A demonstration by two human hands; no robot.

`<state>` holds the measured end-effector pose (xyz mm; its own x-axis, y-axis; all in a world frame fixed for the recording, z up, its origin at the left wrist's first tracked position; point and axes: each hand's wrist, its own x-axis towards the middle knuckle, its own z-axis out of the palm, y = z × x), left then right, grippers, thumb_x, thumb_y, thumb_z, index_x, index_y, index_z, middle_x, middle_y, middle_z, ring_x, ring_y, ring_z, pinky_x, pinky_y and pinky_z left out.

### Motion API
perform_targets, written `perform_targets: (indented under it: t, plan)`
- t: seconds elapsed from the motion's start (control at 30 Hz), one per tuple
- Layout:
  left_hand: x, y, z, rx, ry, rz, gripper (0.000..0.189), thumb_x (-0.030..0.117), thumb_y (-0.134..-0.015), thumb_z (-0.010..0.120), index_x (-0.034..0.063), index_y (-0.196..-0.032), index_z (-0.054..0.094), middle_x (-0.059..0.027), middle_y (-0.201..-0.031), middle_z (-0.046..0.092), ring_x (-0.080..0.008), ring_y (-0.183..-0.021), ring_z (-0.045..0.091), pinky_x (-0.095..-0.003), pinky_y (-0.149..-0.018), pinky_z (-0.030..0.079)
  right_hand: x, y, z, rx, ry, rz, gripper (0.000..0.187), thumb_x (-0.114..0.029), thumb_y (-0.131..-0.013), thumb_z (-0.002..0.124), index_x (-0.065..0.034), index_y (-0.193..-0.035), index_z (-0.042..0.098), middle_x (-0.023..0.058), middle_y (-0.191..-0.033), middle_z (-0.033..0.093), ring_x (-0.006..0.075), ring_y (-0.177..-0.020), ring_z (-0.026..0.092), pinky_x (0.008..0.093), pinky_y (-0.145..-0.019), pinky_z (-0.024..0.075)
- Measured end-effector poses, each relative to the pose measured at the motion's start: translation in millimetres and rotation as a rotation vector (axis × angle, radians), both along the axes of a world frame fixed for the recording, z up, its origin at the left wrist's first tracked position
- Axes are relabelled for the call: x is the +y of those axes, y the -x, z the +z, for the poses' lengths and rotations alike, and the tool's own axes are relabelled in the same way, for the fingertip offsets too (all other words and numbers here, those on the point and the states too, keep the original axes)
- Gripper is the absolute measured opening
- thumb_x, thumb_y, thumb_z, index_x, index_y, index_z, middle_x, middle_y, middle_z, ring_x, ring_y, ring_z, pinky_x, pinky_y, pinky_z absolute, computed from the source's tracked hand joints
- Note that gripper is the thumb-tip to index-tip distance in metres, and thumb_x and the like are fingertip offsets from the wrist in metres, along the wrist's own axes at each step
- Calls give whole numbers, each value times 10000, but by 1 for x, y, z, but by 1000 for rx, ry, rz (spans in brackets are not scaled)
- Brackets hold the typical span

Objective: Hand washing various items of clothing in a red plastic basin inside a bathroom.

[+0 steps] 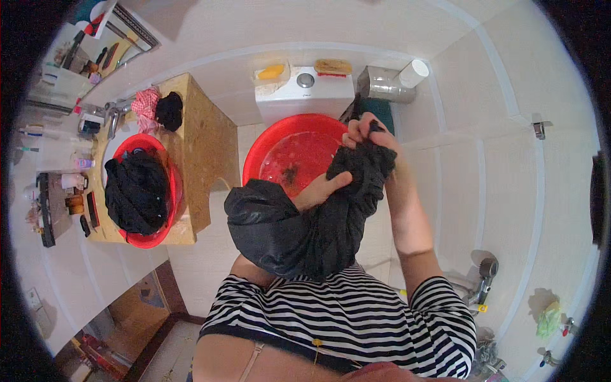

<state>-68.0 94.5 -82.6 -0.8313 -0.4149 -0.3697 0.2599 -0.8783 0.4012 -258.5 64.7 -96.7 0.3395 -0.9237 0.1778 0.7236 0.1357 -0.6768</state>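
A bunched black garment [348, 215] hangs between my hands, close to my body. My right hand [365, 133] grips its upper end, with a bit of dark cloth showing above the fingers. Lower and to the left, my left hand [327, 188] holds the same cloth with the thumb laid along it. One end of the garment droops over my left forearm and hides most of it. Beyond the hands stands a red plastic basin [267, 138] with water in it and a small dark patch at the bottom. The garment and my hands cover its near right side.
On the wooden vanity [210, 138] at left, a second red basin [175, 191] holds dark clothes [136, 196]. Checked cloth [145, 105] and a black cloth [169, 111] lie by the faucet [113, 117]. A scrub brush [332, 67] rests on the toilet tank [305, 98]. A shower head [488, 270] hangs right.
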Motion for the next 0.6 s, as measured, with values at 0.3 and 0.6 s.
perform_targets:
  t: [0.3, 0.6]
  plan:
    - [2, 19, -65, -525, 924, 96, 751, 264, -703, 782, -14, -1270, 374, -141, -1144, 565, -241, -1106, 533, -358, -959, 417, -10, -25, -16, 1113, -55, -44, 204, -186, -781, 642, 0, -816, 565, 16, -695, 573, 83, -708, 533, 270, -650, 441]
    - [-7, 23, -118, -775, 988, 35, 681, 296, -704, 774, -13, -1210, 437, -164, -1132, 590, -276, -1064, 575, -369, -934, 437, -21, -39, -79, 1596, 46, -338, 299, -226, -756, 622, -8, -960, 602, 240, -893, 628, 404, -874, 606, 441, -759, 491]
